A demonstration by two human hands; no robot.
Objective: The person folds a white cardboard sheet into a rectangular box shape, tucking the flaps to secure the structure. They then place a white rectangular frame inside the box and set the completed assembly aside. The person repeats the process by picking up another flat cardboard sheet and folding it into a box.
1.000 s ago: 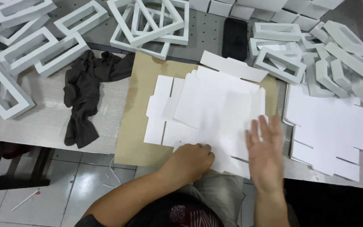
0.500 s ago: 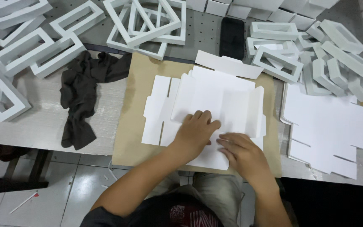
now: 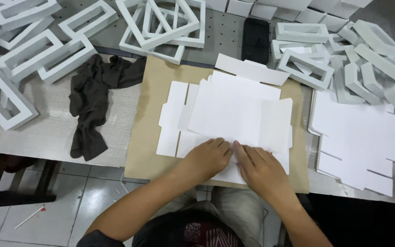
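— Both hands have drawn together since half a second ago, haven't they?

— Yes. Before, the left hand (image 3: 210, 158) lay higher on the sheet and the right hand (image 3: 262, 169) sat lower and apart; now they meet side by side at the near edge, fingertips almost touching.

— How do they grip?

— Neither pinches anything. Fingers are laid flat and close together, pressing down on the white die-cut cardboard sheet (image 3: 234, 116), near a fold line on its near flap.

— And the sheet itself?

— Flat, matte, thin white card with tabs and slits cut along the edges. It lies on top of other such blanks, on a brown cardboard mat (image 3: 148, 132) at the near edge of the grey table (image 3: 37, 137).

— Around it?

— To the right, a stack of white blanks (image 3: 362, 137), just beside the mat. Past that, a heap of folded white frames (image 3: 357, 55); more open rectangular frames (image 3: 46, 50) to the left and behind. A crumpled dark brown cloth (image 3: 92, 100) lies left of the mat, and a black phone (image 3: 255, 40) sits beyond it. Nothing overlaps the hands.
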